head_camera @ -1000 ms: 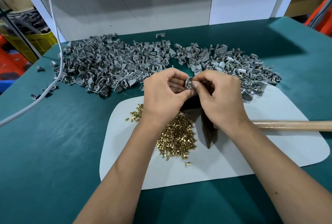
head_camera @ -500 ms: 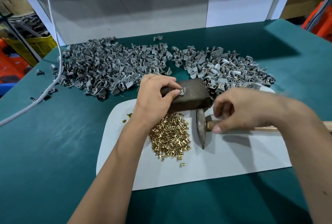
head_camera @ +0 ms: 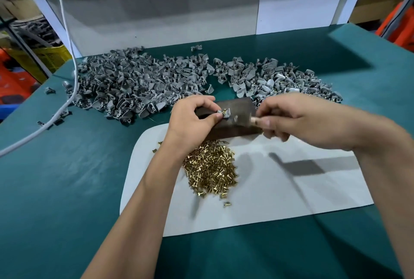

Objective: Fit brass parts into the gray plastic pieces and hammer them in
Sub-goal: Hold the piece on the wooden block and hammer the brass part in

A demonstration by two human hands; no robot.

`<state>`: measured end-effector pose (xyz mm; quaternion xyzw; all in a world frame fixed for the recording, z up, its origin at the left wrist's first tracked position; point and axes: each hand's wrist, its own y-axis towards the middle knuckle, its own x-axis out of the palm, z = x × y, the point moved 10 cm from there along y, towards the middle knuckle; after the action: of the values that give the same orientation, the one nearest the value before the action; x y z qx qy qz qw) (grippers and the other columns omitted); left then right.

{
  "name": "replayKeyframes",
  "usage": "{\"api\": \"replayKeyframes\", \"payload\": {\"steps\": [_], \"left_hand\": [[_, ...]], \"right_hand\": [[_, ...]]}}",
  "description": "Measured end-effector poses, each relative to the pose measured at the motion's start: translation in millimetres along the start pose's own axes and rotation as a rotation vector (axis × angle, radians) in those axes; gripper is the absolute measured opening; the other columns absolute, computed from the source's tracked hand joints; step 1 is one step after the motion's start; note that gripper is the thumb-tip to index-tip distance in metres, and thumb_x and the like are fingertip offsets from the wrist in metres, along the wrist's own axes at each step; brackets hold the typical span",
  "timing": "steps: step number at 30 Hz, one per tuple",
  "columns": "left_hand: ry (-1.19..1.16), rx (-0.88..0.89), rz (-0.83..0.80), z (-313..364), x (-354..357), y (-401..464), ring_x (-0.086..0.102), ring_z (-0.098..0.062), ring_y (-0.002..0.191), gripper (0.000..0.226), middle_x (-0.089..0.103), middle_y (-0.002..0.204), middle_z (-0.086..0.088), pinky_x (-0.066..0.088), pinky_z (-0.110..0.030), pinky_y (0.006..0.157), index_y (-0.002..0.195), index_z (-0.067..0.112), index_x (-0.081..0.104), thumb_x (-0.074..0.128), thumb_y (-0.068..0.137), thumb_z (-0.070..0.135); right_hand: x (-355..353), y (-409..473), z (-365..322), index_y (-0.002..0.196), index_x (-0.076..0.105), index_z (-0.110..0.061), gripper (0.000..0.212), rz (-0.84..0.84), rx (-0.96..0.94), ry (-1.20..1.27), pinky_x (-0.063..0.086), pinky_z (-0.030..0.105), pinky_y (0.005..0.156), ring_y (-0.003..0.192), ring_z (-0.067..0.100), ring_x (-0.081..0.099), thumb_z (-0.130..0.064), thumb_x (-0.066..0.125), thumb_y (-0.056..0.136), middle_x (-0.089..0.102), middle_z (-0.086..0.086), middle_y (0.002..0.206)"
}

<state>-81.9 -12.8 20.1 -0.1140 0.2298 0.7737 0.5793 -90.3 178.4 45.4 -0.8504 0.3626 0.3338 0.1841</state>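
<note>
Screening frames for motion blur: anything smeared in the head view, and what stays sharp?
Head view: the right hand and the hammer it grips are streaked with motion blur, the hammer head barely readable; its shadow smears across the white mat; the left hand, the gray piece it pinches on the dark block, and the brass pile are sharp.

Both forearms are bare, with no sleeves, on the left hand (head_camera: 192,117) and right hand (head_camera: 289,117).

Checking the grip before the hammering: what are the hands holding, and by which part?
Left hand pinches the gray plastic piece by its left end, steadying it on the dark block. Right hand grips the hammer handle; motion blur hides where along it.
</note>
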Motion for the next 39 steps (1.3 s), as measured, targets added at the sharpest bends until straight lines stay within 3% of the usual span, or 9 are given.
{"api": "replayKeyframes", "payload": {"steps": [4, 7, 13, 18, 23, 27, 32, 36, 39], "left_hand": [[-0.021, -0.014, 0.007, -1, 0, 0, 0.069, -0.01, 0.105, 0.01, 0.071, 0.117, -0.006, 0.052, -0.024, 0.099, 0.087, 0.008, 0.079, 0.081, 0.082, 0.001], [-0.041, -0.04, 0.007, -4, 0, 0, 0.07, -0.011, 0.105, 0.007, 0.071, 0.117, -0.005, 0.052, -0.025, 0.098, 0.086, 0.007, 0.079, 0.081, 0.082, 0.002], [-0.044, -0.071, -0.009, -7, 1, 0, 0.067, -0.006, 0.109, 0.008, 0.071, 0.122, -0.001, 0.05, -0.027, 0.103, 0.089, 0.011, 0.081, 0.081, 0.083, 0.006], [-0.066, -0.11, -0.012, -8, 1, -1, 0.069, -0.016, 0.108, 0.008, 0.07, 0.125, -0.004, 0.052, -0.039, 0.104, 0.088, 0.008, 0.08, 0.081, 0.083, 0.002], [-0.048, -0.101, -0.018, -6, 0, -1, 0.069, -0.01, 0.106, 0.009, 0.07, 0.126, -0.002, 0.052, -0.033, 0.103, 0.091, 0.007, 0.081, 0.081, 0.083, 0.005], [-0.046, -0.102, -0.021, -4, 1, -1, 0.068, -0.013, 0.11, 0.007, 0.069, 0.127, -0.005, 0.051, -0.037, 0.105, 0.09, 0.007, 0.081, 0.081, 0.084, 0.003], [-0.019, -0.08, -0.024, -4, 0, 0, 0.068, -0.011, 0.107, 0.007, 0.07, 0.125, -0.004, 0.05, -0.028, 0.103, 0.09, 0.008, 0.081, 0.081, 0.084, 0.006], [-0.045, -0.097, -0.022, -4, 1, -1, 0.068, -0.012, 0.107, 0.007, 0.069, 0.127, -0.004, 0.051, -0.029, 0.102, 0.089, 0.008, 0.081, 0.081, 0.083, 0.004], [-0.028, -0.09, -0.032, -4, 1, -2, 0.068, -0.011, 0.108, 0.008, 0.07, 0.126, -0.003, 0.05, -0.029, 0.105, 0.091, 0.008, 0.081, 0.082, 0.084, 0.007]], "right_hand": [[-10, 14, -24, 0.087, 0.063, -0.02, 0.021, 0.211, -0.105, -0.06, 0.046, 0.023, 0.05, 0.057, 0.016, 0.058, -0.033, 0.058, 0.102, 0.061, -0.001, 0.069], [-13, 24, -33, 0.073, 0.051, -0.022, 0.036, 0.319, -0.066, -0.316, 0.043, 0.034, 0.056, 0.057, 0.016, 0.059, -0.037, 0.049, 0.106, 0.059, -0.004, 0.065], [-41, 14, -52, 0.089, 0.055, -0.021, 0.036, 0.624, -0.104, -0.361, 0.046, 0.04, 0.064, 0.069, 0.034, 0.056, -0.048, 0.034, 0.102, 0.062, 0.005, 0.075], [-4, 32, -32, 0.084, 0.044, -0.026, 0.03, 0.372, 0.108, -0.57, 0.04, 0.038, 0.067, 0.074, 0.033, 0.05, -0.043, 0.038, 0.108, 0.053, 0.005, 0.08], [-28, 20, -51, 0.087, 0.044, -0.027, 0.026, 0.635, -0.036, -0.469, 0.04, 0.037, 0.061, 0.064, 0.033, 0.049, -0.043, 0.035, 0.106, 0.051, 0.003, 0.069], [-2, 34, -34, 0.077, 0.042, -0.024, 0.035, 0.327, 0.143, -0.601, 0.043, 0.038, 0.066, 0.076, 0.035, 0.057, -0.042, 0.037, 0.108, 0.056, 0.007, 0.077], [-29, 18, -59, 0.086, 0.044, -0.026, 0.028, 0.615, -0.003, -0.528, 0.043, 0.038, 0.061, 0.064, 0.035, 0.051, -0.043, 0.036, 0.107, 0.05, 0.005, 0.068], [0, 29, -31, 0.075, 0.039, -0.022, 0.038, 0.351, 0.187, -0.541, 0.044, 0.039, 0.067, 0.074, 0.034, 0.054, -0.041, 0.037, 0.108, 0.051, 0.004, 0.074], [-20, 27, -43, 0.079, 0.043, -0.024, 0.035, 0.439, 0.139, -0.642, 0.039, 0.038, 0.063, 0.068, 0.034, 0.051, -0.045, 0.037, 0.106, 0.043, -0.002, 0.065]]}}
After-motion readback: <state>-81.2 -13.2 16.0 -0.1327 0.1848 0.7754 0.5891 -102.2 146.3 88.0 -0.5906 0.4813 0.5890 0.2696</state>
